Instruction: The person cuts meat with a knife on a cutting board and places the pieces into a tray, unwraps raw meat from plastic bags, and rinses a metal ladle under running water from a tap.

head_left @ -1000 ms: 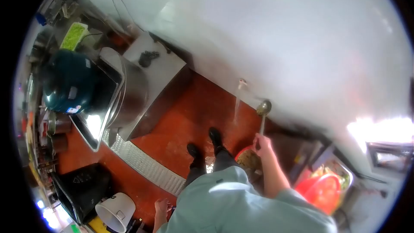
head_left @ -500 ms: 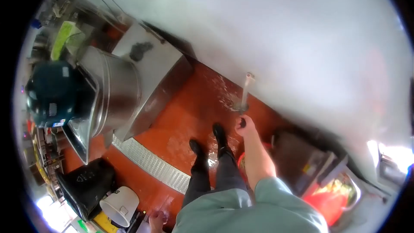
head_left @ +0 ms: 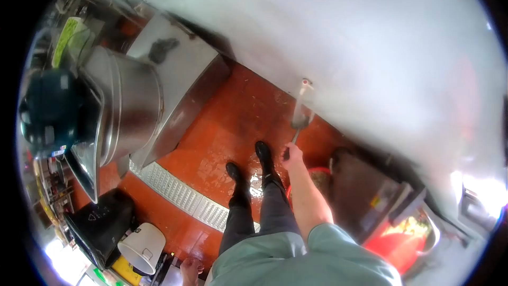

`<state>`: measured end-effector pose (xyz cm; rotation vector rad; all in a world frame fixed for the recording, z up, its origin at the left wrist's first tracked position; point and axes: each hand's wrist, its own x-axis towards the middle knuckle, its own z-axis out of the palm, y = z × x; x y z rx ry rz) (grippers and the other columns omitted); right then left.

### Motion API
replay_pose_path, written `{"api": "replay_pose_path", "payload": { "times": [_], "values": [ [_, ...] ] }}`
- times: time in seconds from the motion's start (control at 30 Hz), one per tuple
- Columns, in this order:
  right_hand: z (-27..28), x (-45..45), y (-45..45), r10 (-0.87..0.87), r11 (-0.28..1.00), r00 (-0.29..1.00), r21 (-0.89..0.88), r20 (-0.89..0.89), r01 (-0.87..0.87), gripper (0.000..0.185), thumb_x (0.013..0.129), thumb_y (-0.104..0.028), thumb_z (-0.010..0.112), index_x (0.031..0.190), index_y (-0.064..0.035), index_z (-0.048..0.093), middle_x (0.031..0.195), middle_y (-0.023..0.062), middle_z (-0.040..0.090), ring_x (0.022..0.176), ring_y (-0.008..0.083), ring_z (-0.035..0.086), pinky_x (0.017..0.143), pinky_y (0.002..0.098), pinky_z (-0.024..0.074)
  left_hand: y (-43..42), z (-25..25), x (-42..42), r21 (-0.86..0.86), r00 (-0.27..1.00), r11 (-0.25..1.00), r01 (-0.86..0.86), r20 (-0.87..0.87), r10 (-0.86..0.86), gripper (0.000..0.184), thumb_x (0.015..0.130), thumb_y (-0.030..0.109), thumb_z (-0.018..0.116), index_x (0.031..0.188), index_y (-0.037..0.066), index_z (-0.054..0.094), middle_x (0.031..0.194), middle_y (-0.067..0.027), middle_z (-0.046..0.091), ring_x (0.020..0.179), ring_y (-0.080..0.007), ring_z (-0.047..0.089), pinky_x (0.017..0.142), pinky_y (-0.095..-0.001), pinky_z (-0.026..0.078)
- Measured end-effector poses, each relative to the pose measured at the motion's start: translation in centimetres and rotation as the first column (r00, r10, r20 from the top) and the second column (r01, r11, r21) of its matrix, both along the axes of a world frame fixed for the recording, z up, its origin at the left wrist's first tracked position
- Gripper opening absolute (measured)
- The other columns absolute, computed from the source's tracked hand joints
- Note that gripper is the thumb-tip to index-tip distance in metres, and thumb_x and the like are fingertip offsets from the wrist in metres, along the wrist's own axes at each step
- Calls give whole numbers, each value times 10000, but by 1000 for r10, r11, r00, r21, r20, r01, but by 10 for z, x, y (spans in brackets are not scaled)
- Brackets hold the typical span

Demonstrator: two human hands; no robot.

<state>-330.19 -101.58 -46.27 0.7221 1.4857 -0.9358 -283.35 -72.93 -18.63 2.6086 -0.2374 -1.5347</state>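
Note:
My right hand (head_left: 292,157) is closed around the dark grip of a ladle (head_left: 299,122), arm stretched out in front of me. The ladle's bowl is just under a pale pipe (head_left: 306,83) on the white wall. A whitish streak joins the pipe and the bowl; it looks like running water, though it is blurred. My left hand (head_left: 190,270) hangs low at the bottom edge, fingers loosely bent with nothing visible in them. It is nearest to the white bucket (head_left: 143,248).
Left stand a large steel pot (head_left: 129,103) and a steel counter (head_left: 182,103). A metal drain grate (head_left: 172,190) crosses the wet red floor (head_left: 206,143). A black bin (head_left: 103,225) stands lower left. On the right are a red-rimmed container (head_left: 320,175), a dark cabinet (head_left: 360,190) and a red bag (head_left: 391,249).
The ladle and right hand have moved slightly left, and the ladle's bowl and shaft now show more clearly. The view has shifted a little. My left hand stays low.

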Motion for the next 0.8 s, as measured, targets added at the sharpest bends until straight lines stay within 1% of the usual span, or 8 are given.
{"api": "replay_pose_path", "payload": {
  "times": [0.1, 0.2, 0.3, 0.37, 0.43, 0.5, 0.63, 0.8],
  "values": [
    [-9, 0, 4, -48, 996, 995, -73, 91, 54, 82, 882, -130, 621, 811, -127, 579, 663, 26, 561, 555, 170, 507, 499, 298, 381, 7, -2, 6, 14, 1000, 1000, 8, 12, -8, 211, 970, 205, 660, 1100, 40, 666, 683, -64, 632, 536, -158, 617, 471, -287, 481],
    [9, -2, -5, 87, 996, 996, 3, -1, -87, 112, 867, -146, 631, 778, -121, 568, 642, 22, 546, 554, 182, 529, 509, 287, 404, 14, -6, 14, -21, 997, 999, -48, -57, 47, 236, 975, 206, 658, 1159, 58, 646, 676, -61, 622, 534, -160, 615, 467, -287, 477],
    [0, -14, 1, 450, 890, 883, 147, -130, -432, 91, 860, -173, 640, 843, -87, 616, 693, 57, 608, 668, 179, 635, 568, 356, 500, 29, -12, 31, -47, 986, 990, -135, -110, 129, 267, 974, 192, 656, 1217, 88, 620, 676, -65, 616, 536, -169, 621, 463, -290, 478],
    [-34, -35, 17, 884, 466, 412, 339, -223, -817, 156, 855, -177, 638, 965, -66, 635, 826, 116, 679, 812, 228, 691, 685, 420, 546, 30, -14, 33, -35, 986, 988, -150, -75, 147, 275, 970, 179, 655, 1231, 104, 609, 680, -71, 618, 538, -177, 626, 461, -293, 480],
    [-27, -37, 21, 969, 119, -10, 506, -246, -854, 255, 853, -174, 631, 1077, -51, 637, 962, 171, 715, 942, 281, 713, 794, 466, 559, 19, -5, 24, 4, 992, 992, -122, 9, 122, 269, 966, 162, 652, 1226, 115, 604, 688, -80, 624, 539, -185, 630, 458, -297, 482],
    [7, -38, 24, 933, 0, -225, 626, -280, -780, 346, 853, -163, 619, 1177, -42, 620, 1103, 223, 716, 1059, 340, 699, 894, 493, 541, 25, -7, 30, 6, 990, 990, -140, -7, 140, 258, 960, 142, 643, 1214, 113, 603, 688, -83, 627, 537, -187, 630, 457, -299, 483],
    [42, -40, 24, 898, -118, -344, 605, -273, -787, 374, 919, -276, 598, 1184, -13, 586, 1132, 254, 697, 1079, 399, 681, 930, 496, 536, 26, -6, 31, -4, 992, 992, -126, 1, 126, 264, 939, 107, 628, 1201, 105, 597, 693, -89, 636, 541, -196, 638, 457, -303, 489],
    [54, -32, 34, 878, -145, -394, 635, -270, -759, 299, 924, -191, 567, 1173, -26, 562, 1081, 233, 708, 1026, 401, 692, 895, 503, 542, 32, -12, 42, 8, 991, 991, -131, -40, 131, 228, 912, 110, 637, 1132, 58, 613, 704, -93, 650, 556, -200, 652, 461, -302, 496]
  ]
}}
